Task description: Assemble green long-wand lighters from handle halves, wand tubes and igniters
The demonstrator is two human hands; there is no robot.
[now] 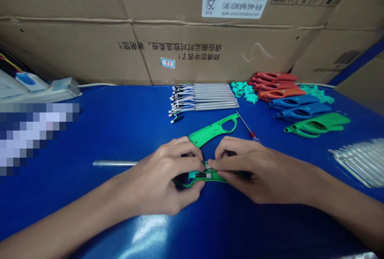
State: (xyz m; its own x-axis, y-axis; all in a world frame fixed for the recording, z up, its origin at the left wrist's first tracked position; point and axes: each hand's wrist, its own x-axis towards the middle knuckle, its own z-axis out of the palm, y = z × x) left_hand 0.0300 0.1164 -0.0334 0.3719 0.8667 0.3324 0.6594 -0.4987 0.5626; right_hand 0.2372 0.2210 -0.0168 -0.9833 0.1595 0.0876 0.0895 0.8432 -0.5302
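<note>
My left hand (168, 173) is closed on a green plastic lighter casing half (220, 176), which lies open side up. Inside it are a teal trigger (193, 175) and a black piece with a white end (204, 175). A metal tube (114, 163) extends left from behind my left hand. My right hand (255, 167) is closed on the casing's right end, its index fingertip at a small whitish part (207, 165) by the upper edge. Just beyond both hands lies the matching green half (207, 131), with a screwdriver (253, 135) by its right end.
Metal tubes with wires (213, 98) lie in a row at the back. Teal triggers (244, 91), red casings (276, 78), blue casings (300, 107) and a green casing (318, 125) sit to the right. Metallic strips (361, 163) lie far right. A cardboard box (105, 57) stands behind.
</note>
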